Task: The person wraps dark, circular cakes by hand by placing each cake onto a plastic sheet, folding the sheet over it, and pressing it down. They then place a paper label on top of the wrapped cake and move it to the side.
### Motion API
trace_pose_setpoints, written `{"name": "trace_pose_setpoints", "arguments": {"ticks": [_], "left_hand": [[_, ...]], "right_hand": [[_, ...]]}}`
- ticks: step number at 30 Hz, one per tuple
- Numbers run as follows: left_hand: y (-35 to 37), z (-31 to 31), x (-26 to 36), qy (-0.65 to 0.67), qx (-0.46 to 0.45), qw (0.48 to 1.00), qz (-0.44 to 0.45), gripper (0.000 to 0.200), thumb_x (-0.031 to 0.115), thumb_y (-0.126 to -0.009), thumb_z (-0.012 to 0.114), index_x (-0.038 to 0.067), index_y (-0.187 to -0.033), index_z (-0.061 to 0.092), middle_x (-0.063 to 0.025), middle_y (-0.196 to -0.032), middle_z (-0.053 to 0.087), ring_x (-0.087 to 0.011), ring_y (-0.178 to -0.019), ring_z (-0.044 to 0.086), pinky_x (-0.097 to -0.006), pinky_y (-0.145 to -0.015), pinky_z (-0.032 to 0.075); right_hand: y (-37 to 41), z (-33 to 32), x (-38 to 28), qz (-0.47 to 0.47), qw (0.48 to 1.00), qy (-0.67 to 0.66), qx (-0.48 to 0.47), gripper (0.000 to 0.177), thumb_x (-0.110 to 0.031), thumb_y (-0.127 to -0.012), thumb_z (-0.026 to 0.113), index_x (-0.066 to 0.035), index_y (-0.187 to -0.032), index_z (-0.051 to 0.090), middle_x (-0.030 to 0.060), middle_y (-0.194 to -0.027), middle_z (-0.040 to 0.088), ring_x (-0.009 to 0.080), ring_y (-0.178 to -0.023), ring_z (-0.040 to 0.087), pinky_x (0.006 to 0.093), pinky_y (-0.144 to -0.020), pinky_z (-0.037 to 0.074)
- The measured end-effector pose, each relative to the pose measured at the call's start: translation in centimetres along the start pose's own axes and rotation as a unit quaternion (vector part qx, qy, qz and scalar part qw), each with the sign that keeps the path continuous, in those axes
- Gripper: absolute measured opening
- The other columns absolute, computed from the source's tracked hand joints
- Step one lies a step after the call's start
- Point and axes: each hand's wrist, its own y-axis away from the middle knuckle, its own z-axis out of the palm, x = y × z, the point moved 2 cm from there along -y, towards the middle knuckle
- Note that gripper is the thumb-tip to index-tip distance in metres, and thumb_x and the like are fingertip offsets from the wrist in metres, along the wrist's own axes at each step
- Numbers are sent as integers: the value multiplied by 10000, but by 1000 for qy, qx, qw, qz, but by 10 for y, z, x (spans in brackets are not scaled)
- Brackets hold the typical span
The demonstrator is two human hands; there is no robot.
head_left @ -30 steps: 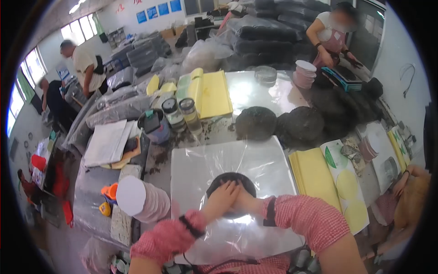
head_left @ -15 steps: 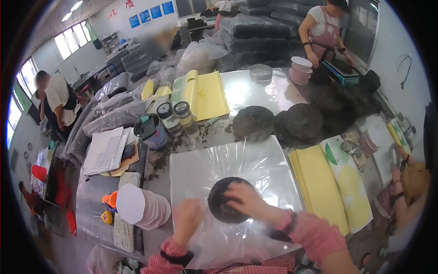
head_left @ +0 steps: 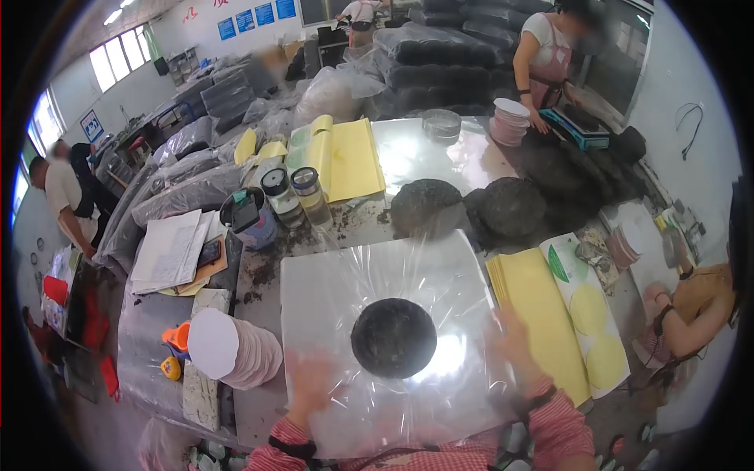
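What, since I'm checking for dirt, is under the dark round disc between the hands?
Shiny clear plastic sheeting shows all around the dark round disc; whatever lies directly beneath is hidden by the disc itself.

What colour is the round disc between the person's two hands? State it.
The round disc is dark, nearly black; it shows best in the head view.

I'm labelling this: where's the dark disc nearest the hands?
The dark disc sits low-centre in the head view, between the left hand and right hand.
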Motion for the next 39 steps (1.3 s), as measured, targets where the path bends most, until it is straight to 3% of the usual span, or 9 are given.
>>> {"name": "trace_pose_setpoints", "arguments": {"ticks": [1, 8, 15, 20, 24, 28, 33, 36, 39], "left_hand": [[-2, 20, 56, -305, 1, 926, 223, 621, 404, -924, 671, 66, -1414, 493, -159, -1151, 669, -337, -1204, 599, -538, -1133, 339], [-41, 87, 69, -261, -118, 943, 171, 368, 322, -851, 733, 77, -1117, 664, -100, -1076, 692, -308, -1214, 578, -597, -1180, 195], [-41, 79, 99, -264, -14, 963, 49, 368, 145, -814, 724, 43, -1151, 619, -111, -1046, 639, -289, -1118, 587, -565, -1149, 278], [-78, 71, 119, 445, 92, 887, -85, 482, 81, -876, 608, -45, -1333, 519, -200, -1375, 537, -290, -1261, 545, -443, -1146, 347], [-61, 108, 105, -186, -18, 948, 256, 447, 152, -887, 690, -5, -1286, 564, -197, -1274, 621, -374, -1191, 594, -418, -1027, 480], [-50, 120, 93, -246, -51, 958, 138, 576, 137, -833, 757, 4, -1335, 508, -178, -1239, 634, -358, -1121, 637, -434, -963, 510], [-64, 92, 86, 243, 86, 965, -38, 787, 184, -833, 806, 24, -1461, 359, -143, -1106, 636, -240, -1016, 678, -367, -829, 553], [-61, 90, 62, 425, 19, 892, -155, 579, 143, -859, 766, 42, -1366, 504, -143, -1045, 625, -221, -960, 672, -346, -751, 556], [-53, 100, 94, -108, 23, 992, 57, 339, 62, -805, 735, 105, -1135, 669, -152, -1002, 603, -300, -875, 631, -403, -746, 522]], "right_hand": [[21, 23, -19, -19, 987, 121, -102, 944, -222, -747, 888, 36, -1495, 373, 229, -1454, 523, 301, -1318, 549, 407, -1121, 409], [20, 149, 47, -133, 962, -212, -111, 1380, -206, -684, 918, -42, -1591, -110, 281, -1615, 212, 365, -1508, 259, 454, -1199, 299], [0, 141, -134, -330, 943, -22, 25, 516, 89, -728, 632, -50, -1225, 650, 157, -1233, 640, 361, -1211, 584, 479, -1092, 449], [9, 157, -114, -324, 945, 41, -18, 462, 62, -707, 596, -51, -1148, 671, 151, -1140, 638, 358, -1152, 603, 485, -1010, 485], [3, 117, -99, -354, 922, -159, -17, 461, -24, -759, 579, -12, -1219, 605, 207, -1211, 621, 377, -1109, 603, 447, -1031, 454], [-61, 142, -82, 155, 814, -552, 98, 397, -48, -864, 520, -18, -1252, 603, 196, -1260, 622, 280, -1120, 623, 409, -1044, 451], [-37, 142, -120, -445, 880, -115, -123, 487, -440, -1064, 419, -21, -1184, 637, 110, -1078, 710, 214, -1057, 654, 388, -987, 486], [-26, 163, -57, -105, 885, -425, -163, 477, -431, -1065, 423, 1, -1118, 619, 96, -990, 709, 195, -996, 650, 379, -960, 498], [-24, 146, -108, -128, 914, -383, -31, 287, -249, -1005, 559, 0, -1144, 592, 118, -1096, 675, 225, -1008, 647, 377, -944, 508]]}}
